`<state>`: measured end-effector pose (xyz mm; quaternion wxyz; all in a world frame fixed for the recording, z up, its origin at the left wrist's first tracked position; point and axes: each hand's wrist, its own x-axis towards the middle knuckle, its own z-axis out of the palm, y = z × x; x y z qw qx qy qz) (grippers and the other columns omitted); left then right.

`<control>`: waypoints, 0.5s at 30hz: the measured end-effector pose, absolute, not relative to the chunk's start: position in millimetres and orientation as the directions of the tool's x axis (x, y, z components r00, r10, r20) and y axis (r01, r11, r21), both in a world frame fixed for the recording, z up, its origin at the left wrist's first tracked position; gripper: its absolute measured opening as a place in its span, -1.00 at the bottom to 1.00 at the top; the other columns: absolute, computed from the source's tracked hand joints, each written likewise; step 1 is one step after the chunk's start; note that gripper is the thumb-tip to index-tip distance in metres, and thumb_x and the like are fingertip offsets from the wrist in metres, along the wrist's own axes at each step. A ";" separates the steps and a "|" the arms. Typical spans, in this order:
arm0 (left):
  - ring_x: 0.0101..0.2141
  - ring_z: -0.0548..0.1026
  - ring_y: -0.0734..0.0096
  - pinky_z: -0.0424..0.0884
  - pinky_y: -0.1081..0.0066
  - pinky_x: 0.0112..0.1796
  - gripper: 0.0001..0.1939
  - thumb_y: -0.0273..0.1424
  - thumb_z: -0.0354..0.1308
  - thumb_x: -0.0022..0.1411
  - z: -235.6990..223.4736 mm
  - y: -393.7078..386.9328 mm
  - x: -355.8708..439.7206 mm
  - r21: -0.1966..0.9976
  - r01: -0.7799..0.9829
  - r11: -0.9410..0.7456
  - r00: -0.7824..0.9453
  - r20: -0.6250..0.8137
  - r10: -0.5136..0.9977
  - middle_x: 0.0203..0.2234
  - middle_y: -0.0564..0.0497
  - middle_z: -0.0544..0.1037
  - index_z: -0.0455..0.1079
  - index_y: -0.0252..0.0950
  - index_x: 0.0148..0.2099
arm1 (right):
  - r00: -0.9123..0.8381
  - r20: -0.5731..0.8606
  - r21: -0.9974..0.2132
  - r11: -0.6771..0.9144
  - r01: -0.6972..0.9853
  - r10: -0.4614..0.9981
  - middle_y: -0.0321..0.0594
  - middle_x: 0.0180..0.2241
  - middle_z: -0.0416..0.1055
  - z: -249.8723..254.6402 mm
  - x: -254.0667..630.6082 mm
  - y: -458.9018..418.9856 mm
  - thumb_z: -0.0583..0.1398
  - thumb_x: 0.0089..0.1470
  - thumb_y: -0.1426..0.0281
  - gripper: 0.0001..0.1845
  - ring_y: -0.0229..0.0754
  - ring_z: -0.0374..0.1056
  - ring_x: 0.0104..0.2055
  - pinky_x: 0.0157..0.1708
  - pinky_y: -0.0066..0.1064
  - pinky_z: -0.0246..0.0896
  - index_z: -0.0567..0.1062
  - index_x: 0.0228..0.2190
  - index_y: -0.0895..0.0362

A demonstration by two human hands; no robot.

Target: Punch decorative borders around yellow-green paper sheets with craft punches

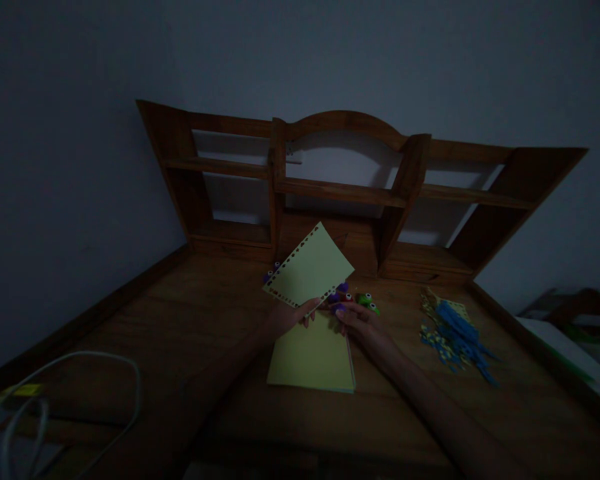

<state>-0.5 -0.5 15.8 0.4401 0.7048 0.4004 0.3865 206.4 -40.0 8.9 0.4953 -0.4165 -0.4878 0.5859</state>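
My left hand (293,317) grips the lower edge of a pale yellow sheet of paper (313,267), held tilted above the desk. Small shaped holes run along three of its edges. The fingers of my right hand (357,321) are closed around a small purple craft punch (337,309), close to the sheet's lower right edge. Below both hands lies a stack of yellow paper (310,360). Behind them stand other small punches with eyes, among them a red one (349,297) and a green one (365,299); the sheet partly hides a purple pair (269,276).
A wooden desk (205,320) carries a shelf unit (340,193) along the wall. On the right lies a heap of blue shreds (457,327) with yellow paper bits. A white cable (137,380) loops at the front left. The room is dim.
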 end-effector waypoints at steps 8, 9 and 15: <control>-0.57 0.39 0.43 0.32 0.42 -0.39 -0.58 -0.09 0.07 0.20 9.3 12.1 -7.4 0.939 0.205 -0.277 0.205 0.236 0.950 -0.68 0.09 0.37 0.31 -0.30 -0.54 | -0.132 0.001 -0.952 -0.040 -0.305 0.991 -0.23 -0.41 0.48 4.9 210.9 -35.5 0.28 -0.01 0.27 -0.62 -0.29 0.29 -0.51 -0.46 -0.43 0.21 0.52 -0.12 0.11; -0.58 0.38 0.44 0.32 0.42 -0.41 -0.59 -0.08 0.08 0.19 7.5 14.2 -7.8 0.950 0.171 -0.263 0.182 0.231 0.956 -0.66 0.09 0.38 0.34 -0.31 -0.50 | -0.137 0.002 -0.940 -0.045 -0.337 0.991 -0.21 -0.37 0.49 4.7 211.9 -34.9 0.26 0.00 0.28 -0.64 -0.28 0.30 -0.51 -0.47 -0.44 0.22 0.52 -0.13 0.11; -0.63 0.36 0.47 0.28 0.46 -0.54 -0.57 -0.03 0.10 0.15 0.9 24.1 -10.3 0.988 -0.025 -0.155 0.126 0.157 0.979 -0.62 0.05 0.44 0.43 -0.35 -0.35 | -0.266 -0.089 -0.835 -0.217 -0.506 0.960 -0.04 -0.33 0.54 4.0 219.4 -30.8 0.11 0.11 0.30 -0.67 -0.24 0.39 -0.46 -0.40 -0.45 0.35 0.52 -0.19 0.25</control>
